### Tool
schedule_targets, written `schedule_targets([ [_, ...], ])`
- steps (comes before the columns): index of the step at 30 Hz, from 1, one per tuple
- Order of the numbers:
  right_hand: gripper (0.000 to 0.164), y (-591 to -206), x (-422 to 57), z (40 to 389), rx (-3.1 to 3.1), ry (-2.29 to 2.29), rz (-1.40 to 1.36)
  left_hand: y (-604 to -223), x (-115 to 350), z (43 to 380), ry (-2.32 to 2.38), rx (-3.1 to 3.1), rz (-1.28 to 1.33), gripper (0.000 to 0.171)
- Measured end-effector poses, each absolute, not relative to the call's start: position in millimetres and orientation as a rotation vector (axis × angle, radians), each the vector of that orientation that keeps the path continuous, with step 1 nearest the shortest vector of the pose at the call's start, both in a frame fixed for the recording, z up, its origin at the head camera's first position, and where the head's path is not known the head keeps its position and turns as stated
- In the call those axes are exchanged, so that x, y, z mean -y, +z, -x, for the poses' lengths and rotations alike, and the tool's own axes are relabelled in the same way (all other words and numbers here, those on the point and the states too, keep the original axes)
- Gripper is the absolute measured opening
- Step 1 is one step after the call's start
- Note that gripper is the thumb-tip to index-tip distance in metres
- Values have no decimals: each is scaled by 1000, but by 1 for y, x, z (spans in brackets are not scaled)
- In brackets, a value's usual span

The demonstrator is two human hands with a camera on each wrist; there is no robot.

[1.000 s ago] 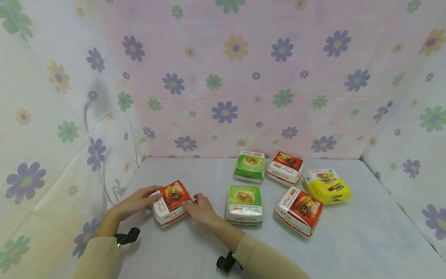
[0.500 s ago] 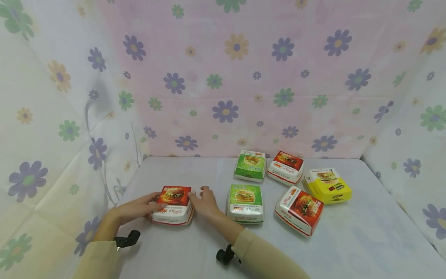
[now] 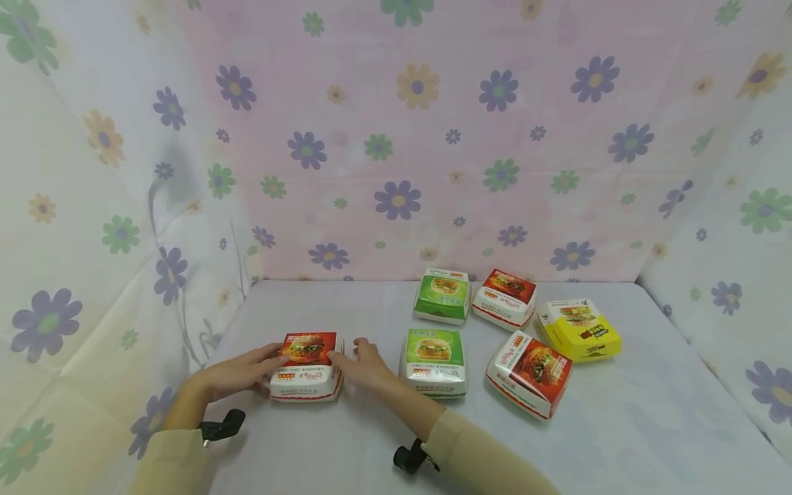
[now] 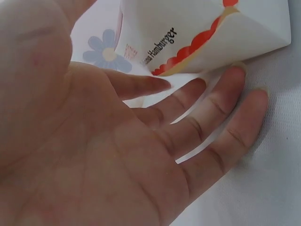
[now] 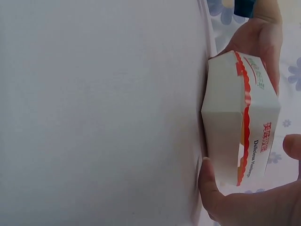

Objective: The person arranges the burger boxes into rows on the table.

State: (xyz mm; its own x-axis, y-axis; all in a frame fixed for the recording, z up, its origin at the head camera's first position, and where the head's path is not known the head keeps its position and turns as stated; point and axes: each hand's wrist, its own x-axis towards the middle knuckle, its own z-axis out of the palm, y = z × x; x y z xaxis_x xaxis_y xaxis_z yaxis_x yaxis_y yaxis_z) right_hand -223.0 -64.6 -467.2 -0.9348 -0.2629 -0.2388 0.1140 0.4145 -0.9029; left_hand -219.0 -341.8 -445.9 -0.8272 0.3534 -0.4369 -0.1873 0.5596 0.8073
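A red-and-white hamburger box (image 3: 306,372) sits on the white table at the left, squared toward me, its lid picture facing up. My left hand (image 3: 238,377) is at its left side; in the left wrist view the palm (image 4: 108,150) faces the box (image 4: 211,33), fingers loosely extended and low by the table. On the right side my right hand (image 3: 365,368) is beside the box, thumb near its upper edge. In the right wrist view its fingers (image 5: 210,188) are spread close to the box (image 5: 235,103); whether they touch it is unclear.
Green boxes stand in the middle, one front (image 3: 434,363) and one behind (image 3: 442,295). Red boxes sit at the right front (image 3: 531,375) and back (image 3: 505,298). A yellow box (image 3: 579,330) is farthest right. Floral cloth walls (image 3: 396,137) enclose the table.
The held-between hamburger box has turned from slanted to square with the table and come slightly nearer. Both hands shifted with it, and their hold has loosened. The other boxes stayed put.
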Motion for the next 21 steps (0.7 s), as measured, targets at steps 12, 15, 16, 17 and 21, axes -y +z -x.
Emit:
schedule_targets([
  [12, 76, -467, 58, 205, -2273, -1491, 268, -449, 352, 218, 1305, -2184, -202, 74],
  [15, 73, -469, 58, 206, -2278, -1479, 288, -450, 351, 217, 1308, -2188, -186, 76],
  [16, 72, -470, 59, 206, -2275, -1478, 293, -450, 351, 216, 1308, -2188, -181, 77],
  [17, 71, -471, 59, 206, -2273, -1476, 298, -450, 350, 216, 1310, -2188, -175, 77],
  [21, 67, -472, 59, 205, -2262, -1486, 315, -451, 349, 215, 1320, -2184, -173, 79],
])
